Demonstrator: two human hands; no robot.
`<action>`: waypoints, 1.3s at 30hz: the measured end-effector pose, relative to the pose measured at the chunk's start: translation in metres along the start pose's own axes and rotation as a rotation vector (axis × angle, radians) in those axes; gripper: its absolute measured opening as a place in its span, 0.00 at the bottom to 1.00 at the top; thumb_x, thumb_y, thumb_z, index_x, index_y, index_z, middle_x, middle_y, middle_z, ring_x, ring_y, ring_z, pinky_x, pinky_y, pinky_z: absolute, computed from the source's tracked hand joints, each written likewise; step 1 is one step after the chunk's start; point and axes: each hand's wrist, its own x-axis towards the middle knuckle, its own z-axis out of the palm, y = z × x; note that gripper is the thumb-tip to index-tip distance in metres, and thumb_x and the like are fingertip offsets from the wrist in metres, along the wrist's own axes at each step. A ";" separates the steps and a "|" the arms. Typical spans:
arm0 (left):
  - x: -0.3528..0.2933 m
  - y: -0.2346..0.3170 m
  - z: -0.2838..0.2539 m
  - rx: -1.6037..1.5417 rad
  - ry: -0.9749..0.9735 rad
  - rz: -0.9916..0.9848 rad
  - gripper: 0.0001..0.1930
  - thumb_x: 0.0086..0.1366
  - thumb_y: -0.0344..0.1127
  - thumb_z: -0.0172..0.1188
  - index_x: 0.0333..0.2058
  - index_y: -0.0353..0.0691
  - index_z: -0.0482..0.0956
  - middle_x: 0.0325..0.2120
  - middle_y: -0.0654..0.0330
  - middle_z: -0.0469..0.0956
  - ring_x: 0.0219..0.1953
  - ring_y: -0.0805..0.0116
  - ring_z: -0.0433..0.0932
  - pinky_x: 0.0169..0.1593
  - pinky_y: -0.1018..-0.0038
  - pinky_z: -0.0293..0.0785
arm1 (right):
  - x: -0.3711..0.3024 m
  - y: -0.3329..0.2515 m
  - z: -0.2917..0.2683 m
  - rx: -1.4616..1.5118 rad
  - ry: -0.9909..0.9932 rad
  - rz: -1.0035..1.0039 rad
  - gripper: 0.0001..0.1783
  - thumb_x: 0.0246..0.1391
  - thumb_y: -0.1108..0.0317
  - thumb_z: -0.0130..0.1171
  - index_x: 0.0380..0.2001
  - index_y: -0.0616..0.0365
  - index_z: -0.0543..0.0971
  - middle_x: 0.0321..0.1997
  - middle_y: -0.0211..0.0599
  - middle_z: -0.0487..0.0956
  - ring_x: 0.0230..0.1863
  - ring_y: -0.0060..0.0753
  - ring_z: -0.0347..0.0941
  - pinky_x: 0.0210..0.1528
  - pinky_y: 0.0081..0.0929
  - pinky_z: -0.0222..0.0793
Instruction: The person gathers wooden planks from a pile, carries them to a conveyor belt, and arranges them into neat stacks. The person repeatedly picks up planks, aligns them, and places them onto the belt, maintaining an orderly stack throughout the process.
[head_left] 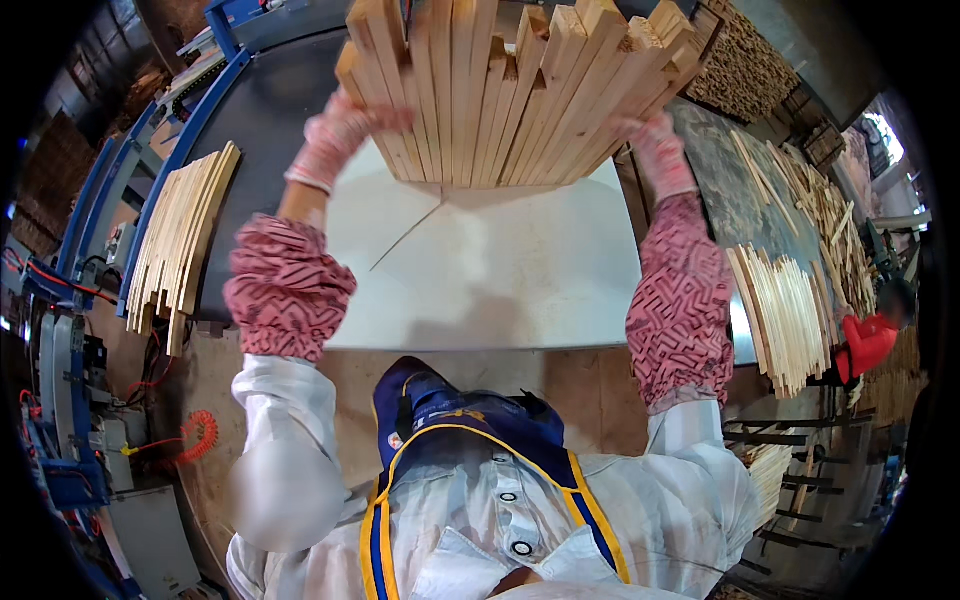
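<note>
A wide bundle of wooden strips (pixel 480 120) stands on end on a white tabletop (pixel 480 280), its lower ends lined up and its upper ends uneven. My left hand (pixel 355 130), in a pink-and-white work glove, grips the bundle's left side, with fingers reaching across the front strips. At the right side my right hand (pixel 655 150), gloved alike, holds the bundle; its fingers are partly hidden by the wood. Both forearms wear pink patterned sleeve covers. A thin dark line (pixel 408 235) runs across the tabletop below the bundle.
On the left, a stack of strips (pixel 185 235) lies on a dark surface beside blue machine framing (pixel 185 150). More strips (pixel 785 315) lie on the right. A person in red (pixel 868 342) is at the far right. A coiled red hose (pixel 200 437) hangs lower left.
</note>
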 end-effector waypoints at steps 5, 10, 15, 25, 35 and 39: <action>-0.047 -0.062 0.015 -0.079 0.052 -0.017 0.26 0.59 0.30 0.61 0.56 0.40 0.65 0.48 0.57 0.74 0.50 0.62 0.75 0.48 0.65 0.76 | -0.035 0.024 0.042 0.016 0.136 0.233 0.29 0.37 0.73 0.73 0.47 0.63 0.76 0.43 0.35 0.80 0.45 0.29 0.75 0.49 0.27 0.70; -0.094 -0.105 -0.005 0.344 0.020 0.002 0.26 0.63 0.31 0.53 0.60 0.42 0.58 0.52 0.56 0.70 0.50 0.60 0.74 0.51 0.66 0.74 | -0.093 0.044 0.057 0.370 0.214 0.109 0.38 0.46 0.57 0.65 0.58 0.61 0.64 0.59 0.38 0.68 0.55 0.33 0.69 0.53 0.29 0.70; -0.167 -0.154 0.001 1.304 -0.052 0.037 0.27 0.66 0.32 0.46 0.63 0.45 0.51 0.56 0.54 0.65 0.50 0.56 0.75 0.53 0.66 0.73 | -0.171 0.121 0.067 0.558 0.116 0.243 0.40 0.59 0.46 0.50 0.66 0.55 0.52 0.64 0.38 0.64 0.59 0.32 0.66 0.53 0.28 0.71; -0.170 -0.103 0.017 1.010 -0.115 -0.643 0.25 0.67 0.39 0.48 0.62 0.48 0.59 0.51 0.57 0.74 0.54 0.59 0.71 0.57 0.70 0.66 | -0.191 0.099 0.025 -1.228 -0.199 0.256 0.28 0.59 0.67 0.46 0.63 0.55 0.59 0.56 0.46 0.73 0.49 0.41 0.75 0.52 0.29 0.69; -0.189 -0.111 0.039 0.609 0.142 -0.713 0.32 0.59 0.53 0.59 0.60 0.49 0.65 0.53 0.58 0.74 0.53 0.65 0.72 0.57 0.73 0.65 | -0.187 0.094 0.045 -0.678 0.084 0.379 0.31 0.55 0.49 0.54 0.51 0.64 0.72 0.52 0.53 0.75 0.54 0.50 0.70 0.55 0.35 0.65; -0.188 -0.136 0.038 0.851 0.139 -0.617 0.31 0.58 0.49 0.62 0.60 0.54 0.66 0.56 0.62 0.69 0.56 0.67 0.68 0.59 0.73 0.63 | -0.238 0.076 0.030 -0.232 0.207 0.476 0.22 0.56 0.56 0.56 0.47 0.62 0.77 0.41 0.41 0.80 0.37 0.31 0.76 0.38 0.24 0.71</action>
